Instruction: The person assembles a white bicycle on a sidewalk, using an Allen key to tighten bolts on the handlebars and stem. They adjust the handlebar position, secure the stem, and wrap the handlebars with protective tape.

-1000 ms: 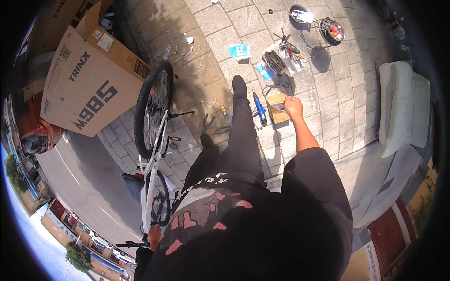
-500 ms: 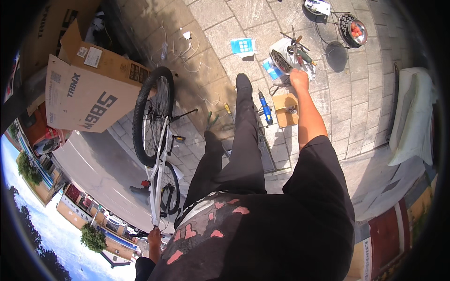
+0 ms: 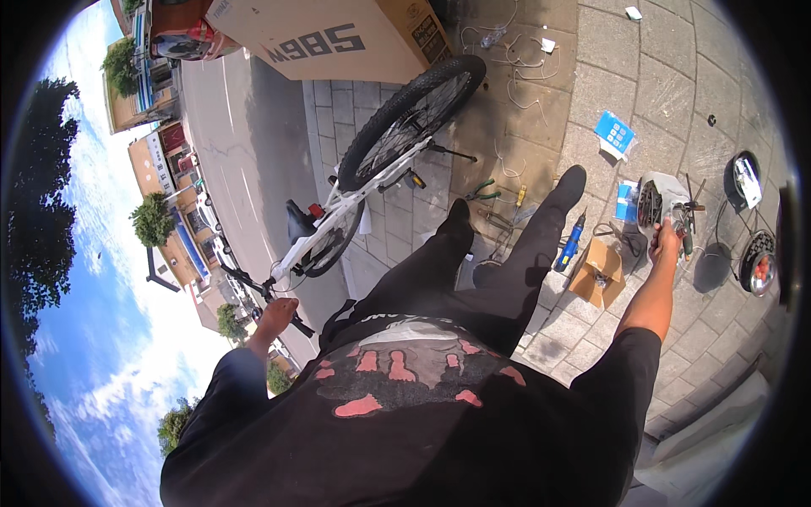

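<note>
A white bicycle (image 3: 342, 203) with thick black tyres stands on the left. My left hand (image 3: 277, 318) is closed around its black handlebar (image 3: 302, 326). On the right, my right arm stretches out to a pale open bag (image 3: 672, 182) of dark parts and tools. My right hand (image 3: 666, 240) is at the bag's near edge with its fingers bent closed; what they hold is hidden. A green-handled tool (image 3: 688, 245) lies beside that hand. Close by are an open cardboard box (image 3: 598, 275) and a blue-and-black power screwdriver (image 3: 571, 243).
A large cardboard carton (image 3: 338, 38) stands beyond the front wheel. Green-handled pliers (image 3: 481, 191) and a yellow-handled screwdriver (image 3: 521, 196) lie near my feet. White cords (image 3: 515, 68) and a blue packet (image 3: 614, 133) are on the paving. A metal bowl (image 3: 760, 272) holds round orange-red things.
My view has swung left, so the bicycle and tools appear farther right. My left hand shows more fully, still at the handlebar. My right hand remains at the bag.
</note>
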`<state>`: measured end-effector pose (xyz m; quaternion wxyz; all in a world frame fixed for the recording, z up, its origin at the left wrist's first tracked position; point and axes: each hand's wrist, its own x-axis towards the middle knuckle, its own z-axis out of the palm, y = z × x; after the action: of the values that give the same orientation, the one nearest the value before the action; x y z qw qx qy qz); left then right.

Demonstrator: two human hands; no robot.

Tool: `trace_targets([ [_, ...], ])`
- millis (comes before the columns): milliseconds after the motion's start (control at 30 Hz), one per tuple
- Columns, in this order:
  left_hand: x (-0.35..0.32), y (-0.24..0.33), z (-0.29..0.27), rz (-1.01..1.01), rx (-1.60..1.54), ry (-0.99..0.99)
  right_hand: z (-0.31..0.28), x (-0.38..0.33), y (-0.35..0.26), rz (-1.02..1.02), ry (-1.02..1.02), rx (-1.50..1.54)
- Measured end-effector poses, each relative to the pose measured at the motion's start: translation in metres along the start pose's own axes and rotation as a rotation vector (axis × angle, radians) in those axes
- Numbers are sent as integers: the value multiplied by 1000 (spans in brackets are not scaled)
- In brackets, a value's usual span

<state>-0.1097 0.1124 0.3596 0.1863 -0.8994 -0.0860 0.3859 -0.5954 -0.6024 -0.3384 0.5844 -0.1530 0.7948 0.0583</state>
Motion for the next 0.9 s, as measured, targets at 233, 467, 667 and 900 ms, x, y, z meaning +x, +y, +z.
trace_targets([
  [233,-32,-32,81,-168,-317,-52,77,-107,36,-571,-78,-953],
  [467,4,-93,185,-158,-505,-60,264,-395,66,-1325,-280,-1059],
  [667,47,-114,262,-64,-679,-84,463,-535,103,-2322,-542,-1142],
  [900,94,-139,239,-125,-913,50,553,-560,122,-2473,-202,-1928],
])
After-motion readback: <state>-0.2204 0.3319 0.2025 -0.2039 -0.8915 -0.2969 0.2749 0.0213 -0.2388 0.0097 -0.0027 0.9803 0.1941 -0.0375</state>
